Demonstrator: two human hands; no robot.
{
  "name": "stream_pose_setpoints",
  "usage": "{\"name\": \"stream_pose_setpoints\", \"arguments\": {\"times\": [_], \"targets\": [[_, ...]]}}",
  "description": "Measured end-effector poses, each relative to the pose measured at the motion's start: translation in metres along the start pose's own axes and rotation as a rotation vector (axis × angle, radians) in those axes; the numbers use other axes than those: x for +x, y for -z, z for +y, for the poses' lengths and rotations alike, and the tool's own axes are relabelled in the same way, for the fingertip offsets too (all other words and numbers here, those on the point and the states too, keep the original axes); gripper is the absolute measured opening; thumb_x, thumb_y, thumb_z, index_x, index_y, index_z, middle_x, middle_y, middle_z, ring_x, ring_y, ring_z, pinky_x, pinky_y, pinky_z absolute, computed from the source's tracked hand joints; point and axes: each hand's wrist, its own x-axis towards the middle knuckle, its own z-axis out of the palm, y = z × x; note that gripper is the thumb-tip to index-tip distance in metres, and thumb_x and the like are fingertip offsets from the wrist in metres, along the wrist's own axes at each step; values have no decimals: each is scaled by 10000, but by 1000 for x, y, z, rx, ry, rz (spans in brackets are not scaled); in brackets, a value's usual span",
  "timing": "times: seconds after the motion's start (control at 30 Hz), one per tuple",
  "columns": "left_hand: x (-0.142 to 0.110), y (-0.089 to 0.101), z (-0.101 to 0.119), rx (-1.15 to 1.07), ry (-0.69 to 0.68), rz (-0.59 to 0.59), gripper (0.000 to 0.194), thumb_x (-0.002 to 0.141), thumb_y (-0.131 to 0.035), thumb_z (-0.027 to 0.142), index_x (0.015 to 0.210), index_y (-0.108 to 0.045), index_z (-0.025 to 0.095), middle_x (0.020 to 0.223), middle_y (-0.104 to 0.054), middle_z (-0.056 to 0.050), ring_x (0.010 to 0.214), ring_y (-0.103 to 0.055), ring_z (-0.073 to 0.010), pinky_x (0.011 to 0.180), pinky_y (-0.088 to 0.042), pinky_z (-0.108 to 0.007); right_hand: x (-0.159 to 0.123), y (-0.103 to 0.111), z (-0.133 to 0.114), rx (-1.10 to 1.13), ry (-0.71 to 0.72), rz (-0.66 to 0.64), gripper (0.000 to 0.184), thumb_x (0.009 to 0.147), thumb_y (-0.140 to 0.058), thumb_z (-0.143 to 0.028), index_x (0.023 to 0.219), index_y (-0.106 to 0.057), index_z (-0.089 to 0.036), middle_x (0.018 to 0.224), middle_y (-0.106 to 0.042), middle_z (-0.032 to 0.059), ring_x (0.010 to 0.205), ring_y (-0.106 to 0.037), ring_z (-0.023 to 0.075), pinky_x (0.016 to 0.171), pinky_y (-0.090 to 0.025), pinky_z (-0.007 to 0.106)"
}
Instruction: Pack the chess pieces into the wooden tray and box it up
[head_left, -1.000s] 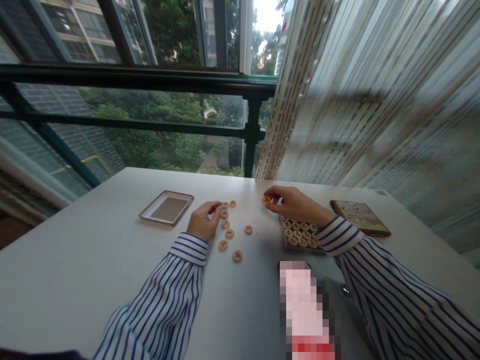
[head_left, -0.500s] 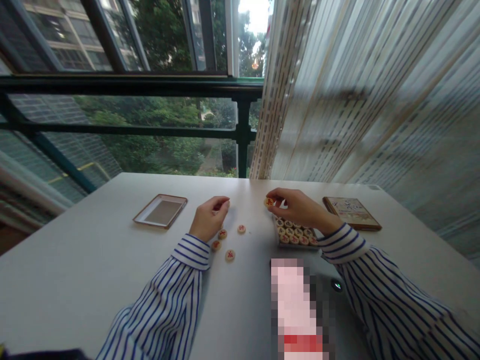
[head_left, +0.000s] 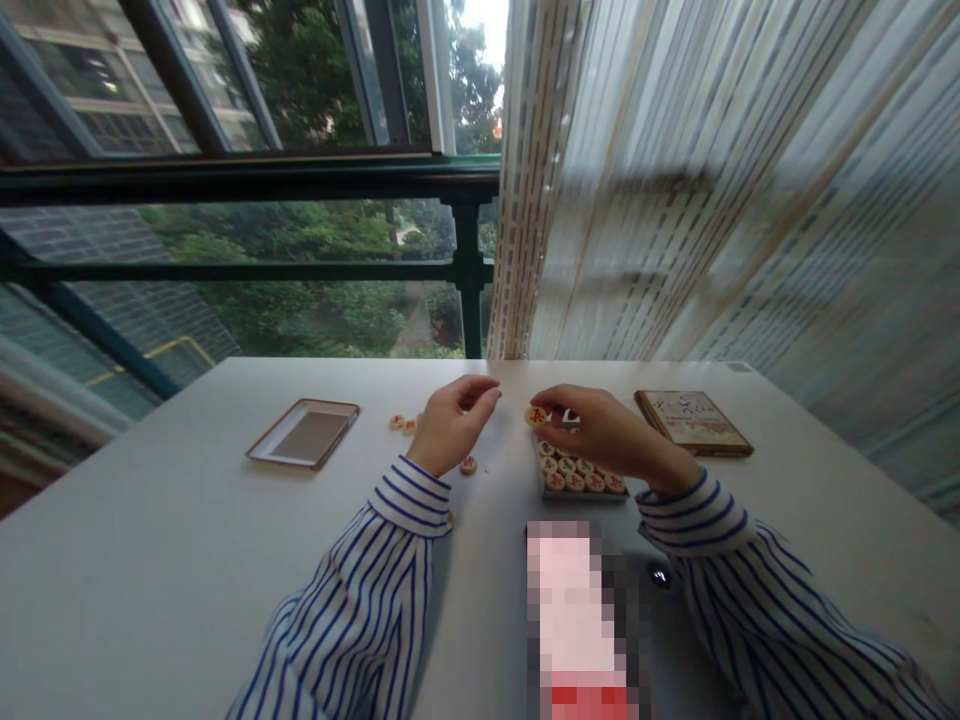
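My right hand (head_left: 600, 430) pinches a round Chinese chess piece (head_left: 535, 416) with a red character, holding it above the left edge of the piece box. The open box (head_left: 585, 496) holds rows of pieces with black and red characters, and my hand hides its far part. Left of it, my left hand (head_left: 456, 425) hovers with thumb and fingertips slightly apart and no piece visible between them. One red-marked piece (head_left: 469, 465) lies on the table just below my left hand. Two more pieces (head_left: 397, 423) sit beyond its knuckles, partly covered. Another piece peeks out beside my left cuff.
A shallow tray-like lid (head_left: 304, 434) lies at the left of the white table (head_left: 150, 550). At the right rests a flat decorated box (head_left: 696, 422). A phone with a blurred screen (head_left: 574, 610) is in front of the piece box. Window and curtain stand behind.
My left hand has moved right, toward my right hand, uncovering pieces at its left and covering others with the wrist and cuff. My right hand still holds the chess piece. The view has shifted slightly.
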Motion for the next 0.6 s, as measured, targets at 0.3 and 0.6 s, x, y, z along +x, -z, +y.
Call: {"name": "stream_pose_setpoints", "arguments": {"times": [0.3,0.6], "targets": [[15,-23,15,-83,117,-145,292,751,-559,280,977,-573,95,830,-657,-89,723,-611,-151,708,-485,-312,-8,11,4,-49,-10,-6,289,769,-560,-314,1024,-575,-178,870,-638,39,750,-576,142,700,-436,271],[10,-28,19,-80,225,-307,332,765,-548,301,1029,-564,100,768,-655,-64,721,-598,-150,668,-466,-290,-10,14,9,-134,-21,-45,257,777,-554,-346,989,-582,-204,837,-644,26,726,-578,144,652,-416,258]]}}
